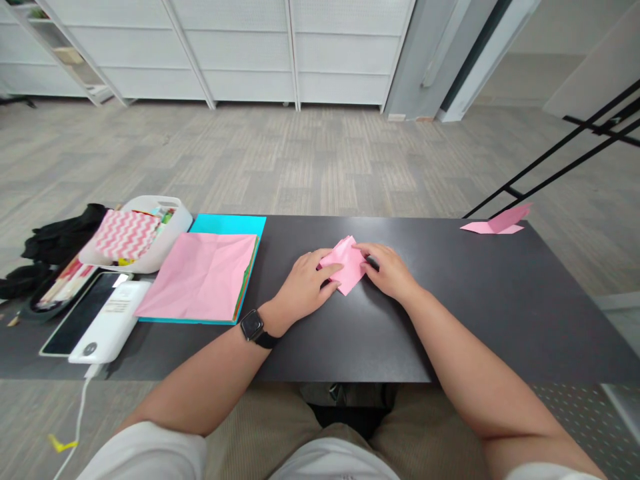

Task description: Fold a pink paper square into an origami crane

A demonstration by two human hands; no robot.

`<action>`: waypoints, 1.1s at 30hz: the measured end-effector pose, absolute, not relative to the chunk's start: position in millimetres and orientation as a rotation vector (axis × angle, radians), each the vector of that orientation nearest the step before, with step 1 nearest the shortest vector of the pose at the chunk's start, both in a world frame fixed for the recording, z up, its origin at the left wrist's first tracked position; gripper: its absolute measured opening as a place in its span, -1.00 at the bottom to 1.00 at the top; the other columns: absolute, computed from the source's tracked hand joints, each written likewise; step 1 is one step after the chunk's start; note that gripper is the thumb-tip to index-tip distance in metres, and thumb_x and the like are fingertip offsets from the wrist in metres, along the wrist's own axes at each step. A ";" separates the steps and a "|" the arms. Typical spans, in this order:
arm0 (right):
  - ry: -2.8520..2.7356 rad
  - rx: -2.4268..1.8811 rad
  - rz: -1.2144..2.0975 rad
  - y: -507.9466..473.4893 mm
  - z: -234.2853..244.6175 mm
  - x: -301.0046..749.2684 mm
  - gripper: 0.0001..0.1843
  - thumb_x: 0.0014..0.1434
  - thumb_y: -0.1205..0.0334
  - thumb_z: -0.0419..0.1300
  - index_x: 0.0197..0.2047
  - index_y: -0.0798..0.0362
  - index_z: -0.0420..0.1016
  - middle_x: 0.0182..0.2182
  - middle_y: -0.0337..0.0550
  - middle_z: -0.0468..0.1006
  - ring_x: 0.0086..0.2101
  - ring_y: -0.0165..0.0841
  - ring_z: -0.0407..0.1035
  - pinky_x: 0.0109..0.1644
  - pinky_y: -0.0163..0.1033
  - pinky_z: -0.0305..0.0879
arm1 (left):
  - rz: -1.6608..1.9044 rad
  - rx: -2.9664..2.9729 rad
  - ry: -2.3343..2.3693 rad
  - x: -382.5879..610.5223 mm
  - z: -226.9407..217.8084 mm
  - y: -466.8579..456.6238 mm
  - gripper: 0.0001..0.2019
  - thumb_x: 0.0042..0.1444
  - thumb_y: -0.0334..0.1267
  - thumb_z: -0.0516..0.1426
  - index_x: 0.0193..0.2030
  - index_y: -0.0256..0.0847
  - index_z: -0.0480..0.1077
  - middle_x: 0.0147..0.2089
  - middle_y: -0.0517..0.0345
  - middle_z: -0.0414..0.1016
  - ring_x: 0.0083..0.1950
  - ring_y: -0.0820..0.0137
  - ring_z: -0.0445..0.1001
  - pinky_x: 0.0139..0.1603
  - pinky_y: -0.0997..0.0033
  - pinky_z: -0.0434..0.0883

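A small piece of folded pink paper point(349, 267) lies on the dark table in front of me, one corner pointing towards me. Its left side is held by my left hand point(307, 283), with fingertips on top of the layers and a black watch point(252, 325) on the wrist. My right hand point(387, 269) pinches the upper right edge between thumb and fingers. What the paper looks like underneath is hidden. To the left is a stack of coloured paper point(203, 273), pink on top, with a blue sheet point(230, 223) sticking out beneath.
A folded pink paper shape point(497, 223) stands at the table's far right corner. On the left are a white basket point(173, 233), a white power bank point(109, 323) with a cable point(80, 413), a phone point(85, 313) and a black bag point(63, 237). The dark table point(475, 300) ends close to my lap.
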State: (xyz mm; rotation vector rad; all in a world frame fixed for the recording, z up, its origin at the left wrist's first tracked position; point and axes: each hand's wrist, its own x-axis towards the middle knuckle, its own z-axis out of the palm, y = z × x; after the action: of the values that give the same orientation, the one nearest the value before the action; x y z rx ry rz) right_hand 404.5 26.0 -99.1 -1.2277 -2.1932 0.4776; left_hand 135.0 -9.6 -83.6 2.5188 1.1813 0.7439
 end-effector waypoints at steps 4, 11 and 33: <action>-2.159 -1.212 0.464 30.2 -100.6 408.5 -0.34 0.26 0.44 0.17 0.40 -0.08 0.40 -0.09 -0.09 0.67 -0.04 -0.12 0.56 0.18 0.09 0.42 | 0.821 2.409 1.138 138.0 -80.3 -17.4 -0.69 0.40 -0.33 0.19 0.21 -0.09 0.61 0.33 -0.13 0.38 0.14 0.19 0.58 0.25 0.04 0.61; -2.212 -1.255 0.388 32.6 -103.4 399.4 -0.42 0.30 0.46 0.10 0.33 -0.06 0.50 -0.02 -0.02 0.65 0.00 -0.09 0.53 0.17 0.10 0.42 | 0.849 2.352 1.138 141.3 -86.1 -23.9 -0.61 0.37 -0.35 0.21 0.31 -0.11 0.52 0.52 -0.19 0.19 0.22 0.16 0.63 0.27 0.02 0.65; -2.368 -1.197 0.178 7.8 -103.0 391.1 -0.70 0.45 0.18 0.22 0.17 -0.05 0.66 0.02 0.06 0.60 -0.01 -0.05 0.47 0.13 0.11 0.47 | 0.447 2.709 1.119 147.6 -81.8 -20.7 -0.80 0.47 -0.25 0.16 0.10 -0.11 0.61 0.31 0.03 0.59 0.24 0.16 0.60 0.31 0.08 0.55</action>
State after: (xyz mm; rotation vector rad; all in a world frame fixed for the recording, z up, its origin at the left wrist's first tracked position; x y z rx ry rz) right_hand 391.1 7.8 -103.0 -1.1965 -2.3683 0.1783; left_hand 147.6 -20.7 -81.8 2.7090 1.1195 0.4470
